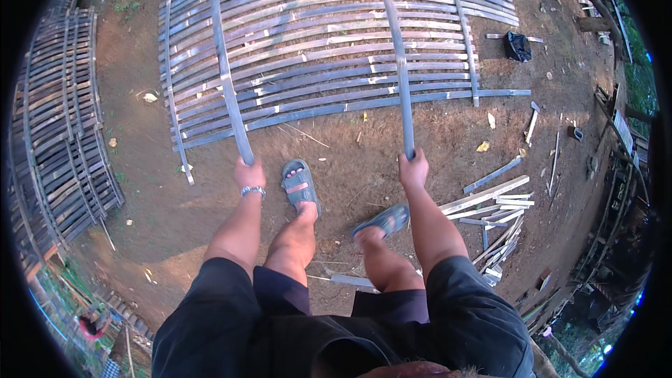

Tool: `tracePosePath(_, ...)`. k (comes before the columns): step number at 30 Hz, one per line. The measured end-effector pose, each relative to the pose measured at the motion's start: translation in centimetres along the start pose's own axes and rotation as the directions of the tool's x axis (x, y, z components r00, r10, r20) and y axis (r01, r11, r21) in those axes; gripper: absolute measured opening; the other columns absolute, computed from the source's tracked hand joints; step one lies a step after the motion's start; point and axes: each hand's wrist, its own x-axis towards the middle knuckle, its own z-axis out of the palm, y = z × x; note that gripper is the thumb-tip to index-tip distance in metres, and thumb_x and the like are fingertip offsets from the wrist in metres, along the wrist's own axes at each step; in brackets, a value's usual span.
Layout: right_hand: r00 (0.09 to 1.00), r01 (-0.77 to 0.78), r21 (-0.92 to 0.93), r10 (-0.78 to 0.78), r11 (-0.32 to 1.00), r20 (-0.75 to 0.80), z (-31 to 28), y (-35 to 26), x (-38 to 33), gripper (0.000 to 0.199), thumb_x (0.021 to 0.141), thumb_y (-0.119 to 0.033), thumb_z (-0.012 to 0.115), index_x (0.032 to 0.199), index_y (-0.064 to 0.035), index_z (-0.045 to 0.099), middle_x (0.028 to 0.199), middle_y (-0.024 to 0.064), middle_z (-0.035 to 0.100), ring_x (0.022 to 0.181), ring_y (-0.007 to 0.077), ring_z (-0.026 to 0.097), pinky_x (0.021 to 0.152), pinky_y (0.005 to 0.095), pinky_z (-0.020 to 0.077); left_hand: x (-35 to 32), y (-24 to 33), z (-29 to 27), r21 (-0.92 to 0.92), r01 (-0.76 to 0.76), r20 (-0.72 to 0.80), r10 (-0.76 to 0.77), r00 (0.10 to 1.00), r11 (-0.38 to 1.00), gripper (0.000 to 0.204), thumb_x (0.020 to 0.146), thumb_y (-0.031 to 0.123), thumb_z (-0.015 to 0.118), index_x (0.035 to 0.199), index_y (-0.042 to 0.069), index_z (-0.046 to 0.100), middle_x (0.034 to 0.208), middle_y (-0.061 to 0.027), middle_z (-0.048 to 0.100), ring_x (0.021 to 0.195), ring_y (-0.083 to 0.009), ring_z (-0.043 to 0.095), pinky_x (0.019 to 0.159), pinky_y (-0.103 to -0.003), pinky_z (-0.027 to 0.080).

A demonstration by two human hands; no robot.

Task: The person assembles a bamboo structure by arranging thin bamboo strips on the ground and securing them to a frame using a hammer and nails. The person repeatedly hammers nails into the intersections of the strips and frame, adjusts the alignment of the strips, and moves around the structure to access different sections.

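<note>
Gripping the near ends of two cross slats, left hand (pixel 248 171) and right hand (pixel 413 168) clenched, steadying the bamboo panel (pixel 329 56) lying flat on the dirt ground (pixel 140 168) ahead of the sandals (pixel 301 185).

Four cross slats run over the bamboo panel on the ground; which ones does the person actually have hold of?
The two long inner ones: left hand grips the left inner slat, right hand the right inner slat. The outer pair lie untouched near the panel edges.

Bare dirt ground (pixel 140 189) carries a bamboo slat panel (pixel 322 49) just beyond the fingers (pixel 246 165), loose offcuts (pixel 490 203) right of them.
</note>
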Motion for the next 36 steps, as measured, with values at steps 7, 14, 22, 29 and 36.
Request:
tracePosePath(7, 0.994, 0.082, 0.045, -0.079, 0.996, -0.073, 12.2, -0.9, 14.8, 0.037, 0.081, -0.033, 0.072, 0.100, -0.0015, 0.064, 0.084, 0.0200, 0.068, 0.081, 0.0386, 0.066, 0.075, 0.0458, 0.0499, 8.5, 0.1, 7.7, 0.009, -0.114, 0.086, 0.113, 0.990, 0.993, 0.035, 0.079, 0.028, 0.070, 0.100, 0.001, 0.061, 0.084, -0.0214, 0.069, 0.080, -0.0408, 0.067, 0.074, -0.048, 0.050)
tracePosePath(14, 0.986, 0.155, 0.041, -0.153, 0.987, -0.065, 18.3, 1.4, 21.3, 0.040, 0.083, -0.032, 0.072, 0.107, -0.0012, 0.063, 0.098, 0.0221, 0.068, 0.096, 0.0391, 0.065, 0.085, 0.0460, 0.0500, 10.7, -6.2, 15.5, 0.073, -0.167, 0.058, 0.163, 0.985, 0.983, 0.040, 0.082, 0.032, 0.070, 0.104, 0.000, 0.061, 0.087, -0.0235, 0.068, 0.085, -0.0423, 0.066, 0.077, -0.049, 0.050)
tracePosePath(22, 0.969, 0.202, -0.003, -0.201, 0.979, -0.144, 21.0, 2.8, 24.1, 0.057, 0.084, -0.023, 0.073, 0.136, -0.0126, 0.049, 0.123, 0.0178, 0.060, 0.114, 0.0353, 0.059, 0.096, 0.0430, 0.0479, 12.5, -6.0, 18.9, 0.030, -0.187, 0.091, 0.184, 0.979, 0.982, 0.042, 0.086, 0.031, 0.068, 0.110, -0.002, 0.057, 0.099, -0.0271, 0.067, 0.097, -0.0446, 0.064, 0.084, -0.050, 0.048)
tracePosePath(29, 0.988, 0.147, -0.128, -0.151, 0.981, -0.019, 19.6, 1.3, 23.0, 0.060, 0.088, -0.020, 0.067, 0.143, -0.0190, 0.045, 0.127, 0.0132, 0.052, 0.117, 0.0352, 0.057, 0.098, 0.0432, 0.0491, 14.1, -6.4, 20.3, 0.184, -0.346, 0.123, 0.327, 0.937, 0.920, 0.064, 0.085, 0.031, 0.070, 0.131, -0.003, 0.041, 0.118, -0.0328, 0.060, 0.112, -0.0482, 0.057, 0.096, -0.050, 0.046)
tracePosePath(36, 0.973, 0.190, -0.219, -0.214, 0.957, -0.090, 20.9, 3.9, 21.3, 0.067, 0.086, -0.032, 0.071, 0.145, -0.0194, 0.044, 0.127, 0.0105, 0.051, 0.122, 0.0309, 0.047, 0.102, 0.0424, 0.0451, 13.2, -3.3, 18.0, 0.343, -0.356, 0.337, 0.239, 0.910, 0.869, 0.069, 0.081, 0.034, 0.074, 0.132, -0.002, 0.044, 0.118, -0.0300, 0.062, 0.111, -0.0442, 0.060, 0.095, -0.048, 0.047)
